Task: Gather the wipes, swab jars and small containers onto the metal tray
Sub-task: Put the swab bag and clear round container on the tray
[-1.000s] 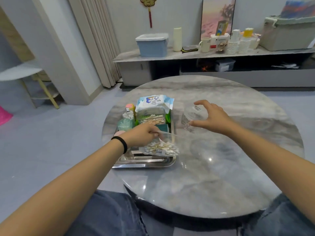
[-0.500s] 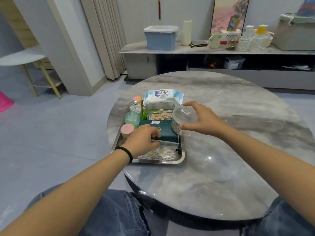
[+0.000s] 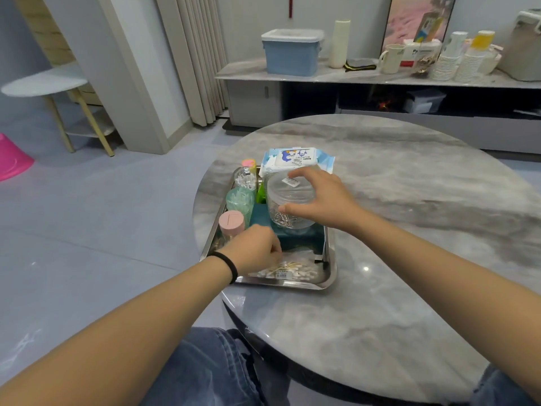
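The metal tray [image 3: 330,259] sits at the left edge of the round marble table [image 3: 395,230]. My right hand [image 3: 325,200] grips a clear jar of paper clips [image 3: 288,200] by its lid, over the dark teal box [image 3: 298,237] in the tray. My left hand [image 3: 254,250] rests curled at the tray's near left, fingertips on a clear bag of cotton swabs [image 3: 289,269]. A pink-lidded jar [image 3: 231,224], a green swab jar [image 3: 240,200], a clear swab jar [image 3: 245,178] and a blue pack of baby wipes [image 3: 295,159] fill the rest of the tray.
Behind the table runs a low grey cabinet [image 3: 380,80] carrying a blue bin [image 3: 291,52], mugs and stacked cups. A white side table [image 3: 46,83] and a pink stool [image 3: 11,159] stand at the left. My knees are under the table's near edge.
My right hand has carried the clear jar leftward from the table to above the tray. My left hand has laid the swab bag down in the tray's near end.
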